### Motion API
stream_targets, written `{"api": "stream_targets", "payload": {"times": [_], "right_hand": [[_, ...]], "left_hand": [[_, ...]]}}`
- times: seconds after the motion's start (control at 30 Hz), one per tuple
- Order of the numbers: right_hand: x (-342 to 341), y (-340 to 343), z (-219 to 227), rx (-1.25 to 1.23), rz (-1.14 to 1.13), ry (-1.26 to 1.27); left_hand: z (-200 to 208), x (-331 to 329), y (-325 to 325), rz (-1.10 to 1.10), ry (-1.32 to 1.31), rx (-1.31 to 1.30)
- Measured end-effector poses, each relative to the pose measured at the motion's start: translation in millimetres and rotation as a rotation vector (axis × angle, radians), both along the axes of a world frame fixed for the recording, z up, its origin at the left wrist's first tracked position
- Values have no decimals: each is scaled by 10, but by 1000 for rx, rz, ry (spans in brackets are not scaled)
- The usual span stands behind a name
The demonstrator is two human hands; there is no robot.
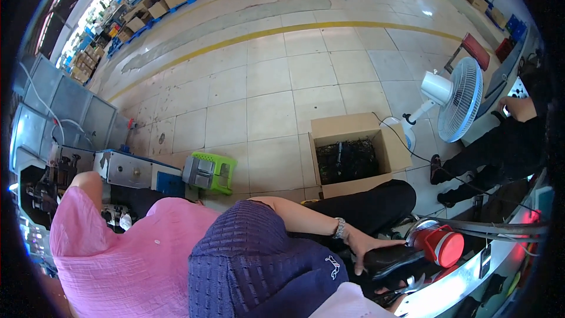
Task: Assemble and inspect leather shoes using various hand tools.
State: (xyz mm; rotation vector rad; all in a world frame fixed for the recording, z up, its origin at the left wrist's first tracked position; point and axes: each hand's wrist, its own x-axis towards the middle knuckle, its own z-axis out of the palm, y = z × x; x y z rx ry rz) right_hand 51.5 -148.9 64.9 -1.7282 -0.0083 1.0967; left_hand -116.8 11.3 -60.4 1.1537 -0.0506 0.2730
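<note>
A left arm in a navy sleeve, with a metal watch at the wrist, reaches across to the right. My left hand (366, 247) grips a glossy black shoe (391, 259), thumb on its near side and a finger stretched along its top. Lower down, a little skin of my right hand (398, 302) shows beside a shiny metal piece (413, 284). Its fingers are mostly hidden, so whether it holds anything does not show. Close to the shoe's far end stands a red plastic pot (448, 247) with a handle.
Beyond my black-trousered leg sits an open cardboard box (348, 156) of dark items. A white-blue fan (461, 100) stands near a person in black (500, 147). At left are a person in pink (135, 253) and a green-grey plastic stool (210, 172). A bright metal edge (447, 294) runs lower right.
</note>
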Motion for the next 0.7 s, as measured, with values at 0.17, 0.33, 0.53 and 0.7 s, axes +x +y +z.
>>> {"api": "stream_targets", "payload": {"times": [0.17,0.33,0.53,0.7], "right_hand": [[-222,-183,-246,367,-99,290],[-137,-144,-252,285,332,107],[-218,-249,-155,121,387,163],[-339,-450,-190,166,286,176]], "left_hand": [[-231,-76,-115,-183,110,14],[-235,-120,284,-179,106,302],[72,206,252,-59,361,-105],[96,509,-121,104,611,11]]}}
